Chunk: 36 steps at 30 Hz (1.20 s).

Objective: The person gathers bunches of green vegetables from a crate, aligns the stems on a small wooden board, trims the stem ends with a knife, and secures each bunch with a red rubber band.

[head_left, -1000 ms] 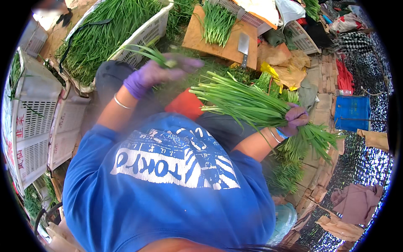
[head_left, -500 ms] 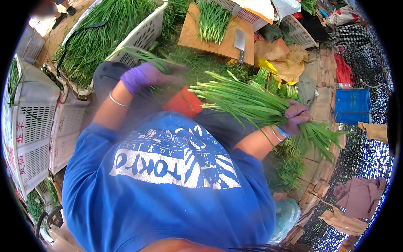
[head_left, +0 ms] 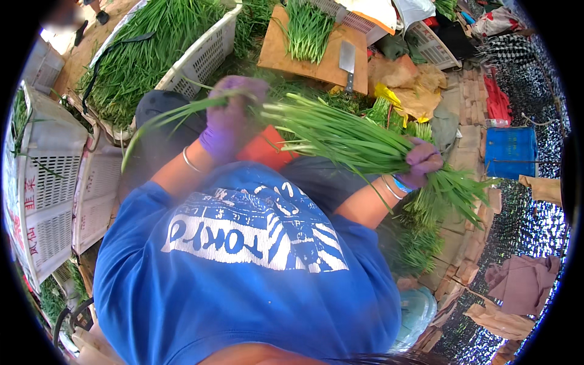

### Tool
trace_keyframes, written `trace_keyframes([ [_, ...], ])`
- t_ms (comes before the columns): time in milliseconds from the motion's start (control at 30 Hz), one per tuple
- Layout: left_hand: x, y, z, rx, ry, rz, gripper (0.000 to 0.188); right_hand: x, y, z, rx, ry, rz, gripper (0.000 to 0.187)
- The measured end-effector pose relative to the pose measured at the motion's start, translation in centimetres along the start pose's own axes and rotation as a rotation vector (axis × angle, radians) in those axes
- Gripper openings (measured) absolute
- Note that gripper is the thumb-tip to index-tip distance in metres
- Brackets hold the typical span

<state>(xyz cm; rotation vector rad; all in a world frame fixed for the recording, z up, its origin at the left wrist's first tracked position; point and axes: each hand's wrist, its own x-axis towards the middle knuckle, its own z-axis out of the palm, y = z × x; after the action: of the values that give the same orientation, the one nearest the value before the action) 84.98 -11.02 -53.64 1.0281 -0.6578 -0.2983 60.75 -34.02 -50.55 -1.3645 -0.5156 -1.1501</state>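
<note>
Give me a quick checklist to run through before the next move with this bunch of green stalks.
1. Right hand grips the bunch of green stalks near one end: ok.
2. Left hand has hold of a few loose stalks at the bunch's other end: ok, though motion blur hides the fingers.
3. Both hands gloved: ok, purple on each.
4. Cleaver lies flat on the wooden cutting board, away from both hands: ok.
5. Board free for more stalks: not ok, a pile of greens sits on it.
6. Bunch tied or banded: cannot tell.
</note>
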Motion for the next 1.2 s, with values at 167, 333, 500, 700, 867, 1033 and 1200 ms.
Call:
trace_keyframes([
  [167,2.9,0.0,-6.5,0.504,-0.343,-0.183,0.035,0.7,-1.9,0.9,-0.02,0.078,0.029,0.037],
  [333,1.7,2.3,-0.9,0.249,-0.827,-0.489,0.025,1.1,0.3,0.8,0.044,-0.166,0.079,0.029],
  [500,1.2,1.8,1.6,0.159,-0.934,-0.721,0.029,0.0,0.0,0.6,0.031,-0.046,0.08,0.016],
  [700,-0.5,1.7,1.7,0.139,-0.991,-0.776,0.035,-0.3,-0.3,1.8,-0.1,0.03,0.141,0.016],
  [867,-1.5,1.1,1.5,0.153,-0.891,-0.861,0.03,0.0,-0.7,3.1,-0.046,-0.072,0.166,0.012],
  [1033,-1.7,-1.8,0.5,-0.261,-0.928,-0.99,0.026,-0.4,-1.1,3.8,-0.079,0.052,0.188,0.011],
  [1200,-2.8,-3.1,0.2,-0.43,-0.66,-1.109,0.03,-0.5,-1.1,2.8,-0.064,0.082,0.21,0.011],
])
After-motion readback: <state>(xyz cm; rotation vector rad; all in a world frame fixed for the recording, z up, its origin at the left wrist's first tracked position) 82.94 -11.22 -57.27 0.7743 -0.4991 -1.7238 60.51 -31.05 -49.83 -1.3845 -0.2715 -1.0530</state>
